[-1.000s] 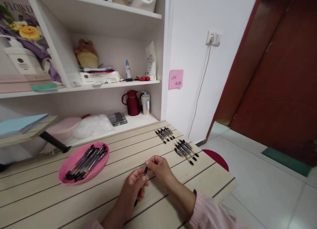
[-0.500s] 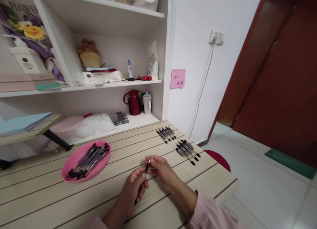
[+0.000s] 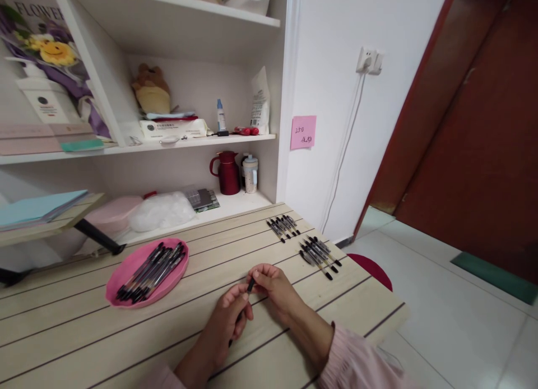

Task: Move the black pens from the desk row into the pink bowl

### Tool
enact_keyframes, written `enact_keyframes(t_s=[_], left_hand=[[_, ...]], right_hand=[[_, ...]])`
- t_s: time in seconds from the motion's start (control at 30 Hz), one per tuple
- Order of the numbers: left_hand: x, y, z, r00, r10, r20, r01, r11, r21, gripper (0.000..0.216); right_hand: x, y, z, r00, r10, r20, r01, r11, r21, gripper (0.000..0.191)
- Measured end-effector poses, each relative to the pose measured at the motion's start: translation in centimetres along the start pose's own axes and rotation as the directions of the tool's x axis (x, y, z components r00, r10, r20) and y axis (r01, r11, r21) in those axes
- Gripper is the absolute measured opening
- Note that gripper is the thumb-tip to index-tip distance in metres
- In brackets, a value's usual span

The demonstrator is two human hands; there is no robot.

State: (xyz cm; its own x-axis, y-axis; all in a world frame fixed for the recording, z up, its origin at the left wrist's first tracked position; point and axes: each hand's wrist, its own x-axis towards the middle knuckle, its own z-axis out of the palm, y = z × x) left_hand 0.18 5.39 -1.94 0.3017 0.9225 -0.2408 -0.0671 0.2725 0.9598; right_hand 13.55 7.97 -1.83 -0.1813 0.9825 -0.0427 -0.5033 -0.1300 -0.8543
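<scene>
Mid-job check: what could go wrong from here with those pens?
The held pen might slip: the left hand grips it while the right hand is at its upper end. The nearer group of pens lies close to the table's right edge, so a stray nudge could send some to the floor. The pens in the tray are piled together, so bumping the pink tray may shift them.

Left hand (image 3: 227, 315): bare, palm inward, fingers (image 3: 234, 292) curled, thumb bent over; forearm (image 3: 195, 358) from lower edge. Right hand (image 3: 275, 289): bare, slightly farther forward, fingertips (image 3: 261, 281) pinched; forearm (image 3: 313, 330) slanting from lower right. Both close together.
</scene>
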Motion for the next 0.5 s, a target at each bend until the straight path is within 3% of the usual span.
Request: enact_keyframes(t_s=[0.17,0.27,0.33,0.4,0.43,0.5], left_hand=[[-0.1,0.1,0.0,1.0,-0.014,0.014,0.014,1.0,-0.007,0.036],[-0.2,0.1,-0.1,1.0,-0.028,0.001,0.028,1.0,-0.01,0.038],[-0.2,0.1,-0.1,1.0,-0.029,0.001,0.029,1.0,-0.007,0.038],[-0.2,0.2,-0.1,1.0,-0.02,-0.003,0.02,1.0,-0.002,0.038],[-0.2,0.2,-0.1,1.0,-0.015,-0.006,0.015,1.0,0.002,0.037],[-0.2,0.3,-0.1,1.0,-0.011,-0.014,0.011,1.0,0.009,0.037]], right_hand=[[0.3,-0.4,-0.4,0.999,-0.024,-0.033,0.029,0.987,0.158,0.038],[0.8,-0.9,-1.1,0.989,-0.079,-0.124,0.096,0.986,0.136,0.038],[1.0,-1.3,-1.9,0.976,-0.124,-0.181,0.129,0.992,0.016,0.037],[0.9,-1.8,-3.1,0.957,-0.178,-0.23,0.13,0.969,-0.208,0.031],[0.8,-2.1,-3.9,0.946,-0.212,-0.244,0.117,0.929,-0.352,0.025],[0.1,-2.9,-5.7,0.927,-0.292,-0.237,0.072,0.757,-0.65,0.013]])
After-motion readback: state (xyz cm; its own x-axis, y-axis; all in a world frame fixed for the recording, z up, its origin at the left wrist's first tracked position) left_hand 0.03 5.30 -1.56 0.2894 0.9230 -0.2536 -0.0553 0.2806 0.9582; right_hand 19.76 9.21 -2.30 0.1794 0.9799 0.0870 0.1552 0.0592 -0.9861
